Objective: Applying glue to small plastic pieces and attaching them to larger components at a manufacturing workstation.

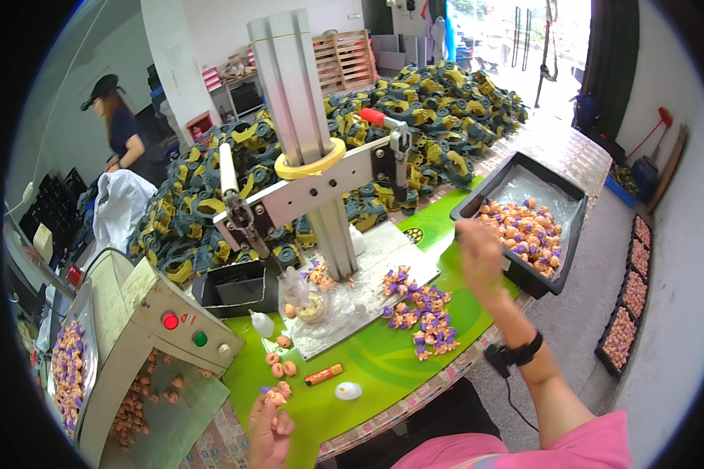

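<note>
Left hand [267, 426] pinches a small peach toy piece [274, 397] at the green bench's [383, 367] near edge, right hand [477, 252] lifts blurred beside the black tray [524, 168], grip unreadable, so I'd say seat each piece squarely under the press [321, 180].

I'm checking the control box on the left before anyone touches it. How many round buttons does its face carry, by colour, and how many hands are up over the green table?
Red button: 1
Green button: 1
White button: 1
Hands of the person, left hand and right hand: 2
Total: 5
</note>
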A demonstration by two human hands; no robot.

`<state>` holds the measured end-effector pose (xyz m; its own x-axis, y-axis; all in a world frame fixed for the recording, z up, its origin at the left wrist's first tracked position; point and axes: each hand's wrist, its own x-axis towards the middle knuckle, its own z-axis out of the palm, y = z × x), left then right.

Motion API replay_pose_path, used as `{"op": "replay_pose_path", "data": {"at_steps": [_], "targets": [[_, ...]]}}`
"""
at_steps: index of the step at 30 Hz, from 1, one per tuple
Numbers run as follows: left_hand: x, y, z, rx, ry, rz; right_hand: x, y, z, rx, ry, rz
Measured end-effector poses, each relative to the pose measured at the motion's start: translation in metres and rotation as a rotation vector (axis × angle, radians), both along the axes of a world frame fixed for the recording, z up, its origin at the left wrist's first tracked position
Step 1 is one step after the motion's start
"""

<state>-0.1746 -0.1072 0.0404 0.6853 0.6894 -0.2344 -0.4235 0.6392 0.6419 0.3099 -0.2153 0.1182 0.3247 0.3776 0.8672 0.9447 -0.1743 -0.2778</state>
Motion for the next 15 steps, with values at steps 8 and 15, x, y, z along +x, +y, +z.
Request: {"op": "replay_pose_path", "data": {"at_steps": [8, 15], "targets": [[0.086, 0.007, 0.065, 0.209, 0.371, 0.072, 0.123, -0.071, -0.041, -0.478, 0.139, -0.38], [0.168, 0.057, 0.029, 0.429, 0.595, 0.2, -0.001, -0.027, 0.004, -0.414, 0.24, 0.302]]}}
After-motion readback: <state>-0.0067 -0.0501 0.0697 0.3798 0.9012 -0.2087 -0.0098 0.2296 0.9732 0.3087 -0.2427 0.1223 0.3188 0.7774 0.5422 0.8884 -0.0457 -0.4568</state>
